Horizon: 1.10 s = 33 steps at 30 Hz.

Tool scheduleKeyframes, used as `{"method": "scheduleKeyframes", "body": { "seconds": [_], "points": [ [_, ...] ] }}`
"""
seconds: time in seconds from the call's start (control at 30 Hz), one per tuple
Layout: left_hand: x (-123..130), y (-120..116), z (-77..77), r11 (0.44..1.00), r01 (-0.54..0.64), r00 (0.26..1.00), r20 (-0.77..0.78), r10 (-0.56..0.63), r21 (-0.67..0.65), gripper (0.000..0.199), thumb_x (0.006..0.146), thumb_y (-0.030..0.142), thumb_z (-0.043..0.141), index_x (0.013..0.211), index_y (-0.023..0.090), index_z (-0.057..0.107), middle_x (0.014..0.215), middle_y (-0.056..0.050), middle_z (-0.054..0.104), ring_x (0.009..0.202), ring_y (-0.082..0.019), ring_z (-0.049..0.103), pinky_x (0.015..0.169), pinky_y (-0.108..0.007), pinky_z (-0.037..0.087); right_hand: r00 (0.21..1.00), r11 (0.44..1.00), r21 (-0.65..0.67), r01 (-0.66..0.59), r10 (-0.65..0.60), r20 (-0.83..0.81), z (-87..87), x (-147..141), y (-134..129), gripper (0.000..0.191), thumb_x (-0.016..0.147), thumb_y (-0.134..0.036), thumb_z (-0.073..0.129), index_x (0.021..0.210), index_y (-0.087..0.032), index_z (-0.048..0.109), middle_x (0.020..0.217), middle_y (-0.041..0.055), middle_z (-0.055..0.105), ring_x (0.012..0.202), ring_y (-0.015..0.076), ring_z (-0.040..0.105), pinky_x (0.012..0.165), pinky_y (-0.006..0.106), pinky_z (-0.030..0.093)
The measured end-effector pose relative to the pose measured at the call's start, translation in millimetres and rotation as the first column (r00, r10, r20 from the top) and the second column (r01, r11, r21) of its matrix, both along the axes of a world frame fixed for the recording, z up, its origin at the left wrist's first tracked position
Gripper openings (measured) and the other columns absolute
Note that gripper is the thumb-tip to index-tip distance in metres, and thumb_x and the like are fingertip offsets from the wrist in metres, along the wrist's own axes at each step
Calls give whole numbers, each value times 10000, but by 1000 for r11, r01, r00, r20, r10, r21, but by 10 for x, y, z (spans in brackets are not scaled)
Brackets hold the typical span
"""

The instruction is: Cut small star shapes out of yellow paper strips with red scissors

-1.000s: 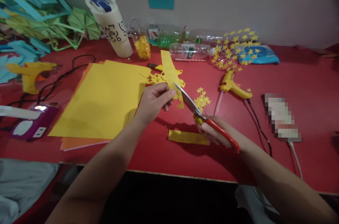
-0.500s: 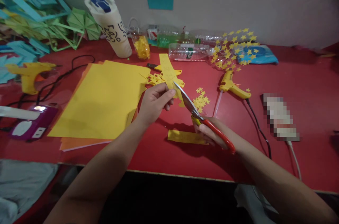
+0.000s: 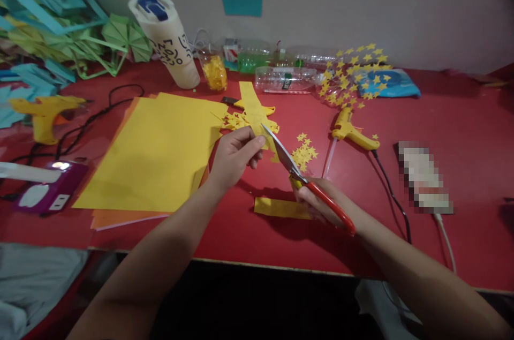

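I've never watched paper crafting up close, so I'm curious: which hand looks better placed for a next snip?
Probably the right hand: it holds the scissors, tips at the yellow strip, which the left hand pinches.

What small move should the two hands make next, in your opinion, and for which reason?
Probably a small snip with the scissors into the yellow strip: the left hand pinches the strip, the right hand grips the scissors, and their tip seems right at the paper. Loose cut stars lie nearby.
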State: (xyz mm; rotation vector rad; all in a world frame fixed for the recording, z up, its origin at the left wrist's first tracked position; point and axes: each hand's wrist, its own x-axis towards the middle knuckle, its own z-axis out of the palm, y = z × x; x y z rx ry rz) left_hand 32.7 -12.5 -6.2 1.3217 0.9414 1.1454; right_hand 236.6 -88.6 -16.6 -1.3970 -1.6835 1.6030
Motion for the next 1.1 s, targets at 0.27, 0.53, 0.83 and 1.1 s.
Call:
{"method": "scheduleKeyframes", "body": {
  "seconds": [0.27, 0.53, 0.83, 1.1],
  "points": [
    [3, 10, -15, 1000, 9, 1000, 1, -9, -2, 200, 783, 285, 598, 617, 181, 561, 499, 49, 553, 385, -29, 480, 379, -146, 402, 1000, 999, -31, 24, -24, -13, -2, -13, -16, 534, 850, -723, 446, 667, -229, 362, 500, -77, 348, 386, 67, 322, 356, 232, 282],
    [2, 4, -4, 1000, 8, 1000, -1, -8, -9, 206, 783, 293, 601, 616, 180, 557, 502, 48, 558, 394, -33, 488, 382, -148, 404, 1000, 1000, -14, 27, -27, -6, 58, -27, -10, 538, 823, -725, 474, 646, -237, 333, 488, -78, 346, 385, 66, 317, 364, 230, 276],
    [-25, 16, -17, 998, 26, 999, 42, -23, -50, 214, 761, 299, 617, 594, 185, 548, 507, 37, 568, 402, -42, 485, 383, -164, 403, 1000, 999, 28, 24, -24, -16, 72, -13, 2, 483, 850, -643, 491, 639, -238, 332, 486, -75, 348, 388, 67, 312, 365, 238, 264],
    [-19, 35, 29, 998, 8, 994, 111, -2, -55, 229, 709, 253, 638, 527, 178, 520, 481, 47, 518, 430, -45, 475, 444, -190, 413, 1000, 998, 53, 23, -22, -22, 100, -25, 20, 509, 823, -662, 537, 621, -235, 348, 495, -68, 349, 411, 72, 320, 373, 234, 279]
  ]
}}
